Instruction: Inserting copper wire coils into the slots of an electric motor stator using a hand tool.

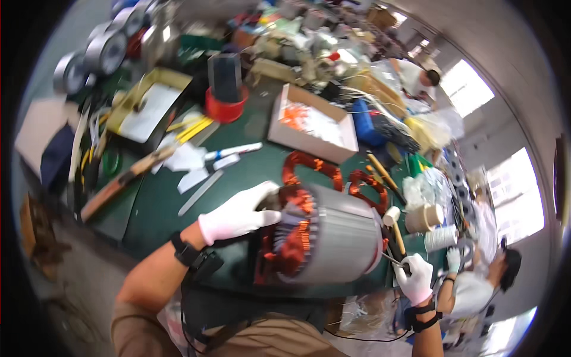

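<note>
A grey, ribbed motor stator (345, 232) lies on its side on the green table in front of me. Red-orange copper windings (297, 238) fill its left end. My left hand (241, 214), in a white glove, rests at that end with thumb and fingers apart, its fingertips by the windings and partly hidden. At the stator's right end, my gloved right hand (415, 278) is closed around a thin metal tool (391, 259) whose tip points toward the stator; its exact kind is unclear. Behind the stator lie two loose copper coils (312, 163) bound with orange ties.
A cardboard box (279, 128) of orange and white pieces stands behind the coils. A mallet (392, 217) and rolls of white cord (440, 238) sit to the right. Leftward are a marker (238, 150), a red tub (226, 110) and a yellowish tray (178, 83). Co-workers sit at the right.
</note>
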Demonstrator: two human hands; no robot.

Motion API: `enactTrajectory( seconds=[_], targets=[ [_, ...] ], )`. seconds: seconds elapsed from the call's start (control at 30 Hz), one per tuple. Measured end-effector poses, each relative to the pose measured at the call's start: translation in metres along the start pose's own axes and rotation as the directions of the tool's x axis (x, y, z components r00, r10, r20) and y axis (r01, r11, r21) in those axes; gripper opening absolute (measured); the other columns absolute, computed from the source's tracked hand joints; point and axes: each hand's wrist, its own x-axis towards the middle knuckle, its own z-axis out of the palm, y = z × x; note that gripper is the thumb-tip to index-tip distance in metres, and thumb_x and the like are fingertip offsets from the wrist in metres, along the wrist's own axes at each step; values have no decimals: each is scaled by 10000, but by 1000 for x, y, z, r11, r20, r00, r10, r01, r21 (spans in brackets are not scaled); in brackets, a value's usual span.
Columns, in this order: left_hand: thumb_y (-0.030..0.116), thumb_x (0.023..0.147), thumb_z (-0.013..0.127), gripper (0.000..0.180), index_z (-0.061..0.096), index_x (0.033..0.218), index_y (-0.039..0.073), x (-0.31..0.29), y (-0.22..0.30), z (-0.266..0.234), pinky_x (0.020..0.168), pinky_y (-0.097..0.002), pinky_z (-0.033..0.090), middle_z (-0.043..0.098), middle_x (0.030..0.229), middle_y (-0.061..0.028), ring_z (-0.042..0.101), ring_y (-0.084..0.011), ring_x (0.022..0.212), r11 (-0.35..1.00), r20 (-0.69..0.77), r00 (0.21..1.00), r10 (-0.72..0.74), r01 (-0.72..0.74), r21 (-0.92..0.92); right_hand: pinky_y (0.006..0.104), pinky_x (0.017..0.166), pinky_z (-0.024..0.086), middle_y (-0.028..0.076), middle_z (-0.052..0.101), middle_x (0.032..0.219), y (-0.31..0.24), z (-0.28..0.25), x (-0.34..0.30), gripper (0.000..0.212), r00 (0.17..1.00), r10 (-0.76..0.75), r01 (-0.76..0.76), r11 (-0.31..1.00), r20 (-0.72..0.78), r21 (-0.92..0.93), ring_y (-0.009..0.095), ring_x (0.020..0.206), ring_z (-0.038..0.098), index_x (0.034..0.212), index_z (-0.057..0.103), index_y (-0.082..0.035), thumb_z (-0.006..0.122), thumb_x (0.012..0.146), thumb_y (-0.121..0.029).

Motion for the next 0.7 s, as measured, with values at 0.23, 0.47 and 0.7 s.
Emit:
enactTrajectory(
  seconds=[0.23, 0.47, 0.7],
  targets=[
    [209, 916, 698, 384, 539, 1223, 40, -5, -18, -4, 918, -390, 490, 613, 1063, -118, 593, -257, 993, 991, 24, 991, 135, -135, -20, 377, 687, 573, 136, 719, 871, -56, 27, 63, 295, 953, -217, 164, 957, 213, 239, 312, 747, 719, 1038, 720, -15, 808, 774, -114],
    [68, 835, 659, 418, 529, 1230, 30, -7, -27, 8, 910, -450, 500, 637, 999, -159, 585, -343, 1039, 988, -15, 990, 143, -144, -55, 383, 840, 597, 104, 762, 1069, -109, 46, 79, 397, 945, 44, -283, 606, 324, 743, 242, 939, 744, 1255, 688, -10, 774, 886, -128],
    [113, 858, 676, 424, 517, 1240, 22, -4, -23, 4, 937, -452, 496, 633, 1041, -153, 589, -335, 1066, 994, 30, 994, 105, -104, -25, 389, 819, 594, 107, 754, 1040, -99, 42, 82, 386, 942, -16, -229, 701, 336, 676, 255, 915, 740, 1231, 691, -12, 775, 874, -132]
  ],
)
